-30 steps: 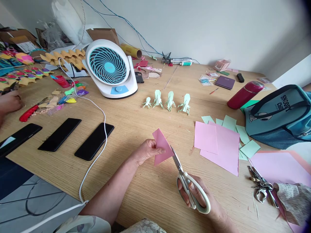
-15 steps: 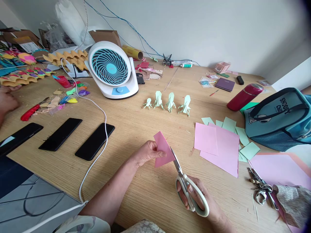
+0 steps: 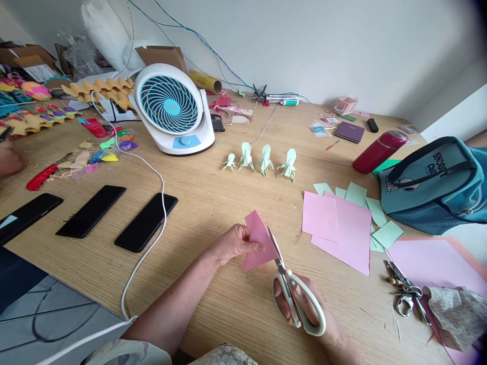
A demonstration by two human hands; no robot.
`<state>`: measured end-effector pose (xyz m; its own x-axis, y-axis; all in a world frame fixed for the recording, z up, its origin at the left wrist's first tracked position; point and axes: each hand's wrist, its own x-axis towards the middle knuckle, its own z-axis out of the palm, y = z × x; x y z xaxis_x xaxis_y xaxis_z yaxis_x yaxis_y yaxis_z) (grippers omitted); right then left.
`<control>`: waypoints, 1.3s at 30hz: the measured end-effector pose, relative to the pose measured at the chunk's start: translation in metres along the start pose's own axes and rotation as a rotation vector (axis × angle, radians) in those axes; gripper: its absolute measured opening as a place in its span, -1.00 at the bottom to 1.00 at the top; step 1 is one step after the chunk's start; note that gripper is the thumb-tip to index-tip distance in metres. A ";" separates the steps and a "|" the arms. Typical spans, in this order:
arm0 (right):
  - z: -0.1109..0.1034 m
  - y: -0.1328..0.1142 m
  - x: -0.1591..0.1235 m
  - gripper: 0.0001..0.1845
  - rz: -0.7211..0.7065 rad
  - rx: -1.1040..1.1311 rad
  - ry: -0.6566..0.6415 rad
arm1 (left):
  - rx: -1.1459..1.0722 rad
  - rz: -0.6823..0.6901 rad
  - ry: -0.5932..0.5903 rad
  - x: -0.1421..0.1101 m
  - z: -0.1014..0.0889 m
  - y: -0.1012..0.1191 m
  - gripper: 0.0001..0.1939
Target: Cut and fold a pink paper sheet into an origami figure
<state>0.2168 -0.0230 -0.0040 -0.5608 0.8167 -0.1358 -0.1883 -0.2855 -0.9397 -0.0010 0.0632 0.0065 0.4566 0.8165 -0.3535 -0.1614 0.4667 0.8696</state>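
A folded piece of pink paper is pinched between the thumb and fingers of my left hand, above the table. My right hand grips white-handled scissors, fingers through the loops. The scissors point up and away, their blades parted a little at the paper's right corner. Whether the corner lies between the blades is hard to tell. Beyond my hands stand several pale green folded-paper figures in a row. Pink paper sheets lie to the right, with small green paper squares around them.
A white fan stands at the back left, its white cable crossing a black phone. At right are a red flask, a teal bag and keys. Another person's hand rests at far left.
My left hand and the pink paper have shifted slightly right and toward me. The scissor blades have opened wider at the paper's corner. The view has turned a little to the right.
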 end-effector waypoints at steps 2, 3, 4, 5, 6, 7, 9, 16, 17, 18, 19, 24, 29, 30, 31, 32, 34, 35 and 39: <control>0.001 0.000 0.000 -0.49 0.003 0.006 0.007 | -0.002 -0.004 0.002 0.000 -0.001 -0.001 -0.64; 0.001 0.000 0.000 -0.49 0.007 0.007 0.010 | -0.002 -0.006 0.002 0.000 -0.002 -0.001 -0.64; 0.001 0.000 0.000 -0.49 0.011 0.005 0.013 | -0.004 -0.008 0.000 0.000 -0.002 -0.002 -0.64; 0.001 0.000 0.001 -0.48 0.015 -0.002 0.013 | -0.006 -0.007 -0.002 0.000 -0.002 -0.002 -0.64; 0.001 0.000 0.001 -0.48 0.020 -0.011 0.014 | -0.009 -0.006 -0.005 0.000 -0.003 -0.002 -0.64; 0.001 0.000 0.001 -0.47 0.024 -0.021 0.016 | -0.013 -0.004 -0.011 0.000 -0.003 -0.002 -0.64; 0.001 0.000 0.001 -0.47 0.026 -0.034 0.018 | -0.020 0.003 -0.031 0.000 -0.003 -0.002 -0.63; -0.001 0.000 0.001 -0.50 0.028 -0.021 -0.005 | -0.212 0.064 -0.011 0.002 -0.008 0.001 -0.56; -0.001 -0.001 0.001 -0.50 0.026 -0.023 -0.011 | -0.245 0.068 0.020 0.003 -0.009 0.000 -0.57; -0.001 -0.001 0.001 -0.50 0.025 -0.024 -0.019 | -0.261 0.070 0.049 0.004 -0.009 0.000 -0.58; 0.000 -0.001 0.001 -0.51 0.027 -0.021 -0.024 | -0.264 0.072 0.069 0.005 -0.009 -0.001 -0.60; 0.002 -0.004 0.001 -0.50 0.047 -0.025 -0.021 | -0.221 0.062 0.074 0.006 -0.009 -0.005 -0.66; 0.001 -0.005 0.000 -0.47 0.069 -0.040 -0.039 | -0.152 0.057 0.056 0.004 -0.010 -0.004 -0.68; 0.001 -0.005 0.000 -0.47 0.073 -0.038 -0.048 | -0.136 0.055 0.045 0.004 -0.011 -0.003 -0.68; 0.000 -0.004 0.000 -0.47 0.074 -0.035 -0.055 | -0.121 0.053 0.030 0.003 -0.011 -0.003 -0.69; 0.000 -0.004 0.000 -0.47 0.072 -0.030 -0.062 | -0.106 0.051 0.014 0.003 -0.010 -0.002 -0.69; 0.000 -0.004 -0.001 -0.48 0.060 -0.019 -0.067 | -0.082 0.049 -0.014 0.002 -0.009 0.000 -0.70; 0.000 -0.005 -0.001 -0.48 0.054 -0.017 -0.068 | -0.071 0.050 -0.023 0.001 -0.009 0.000 -0.70; 0.002 -0.007 -0.002 -0.49 0.049 -0.022 -0.051 | -0.047 0.053 -0.039 0.000 -0.007 0.001 -0.70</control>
<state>0.2176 -0.0233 0.0030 -0.6092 0.7753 -0.1666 -0.1420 -0.3133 -0.9390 -0.0074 0.0665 0.0046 0.4797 0.8272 -0.2928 -0.2264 0.4390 0.8695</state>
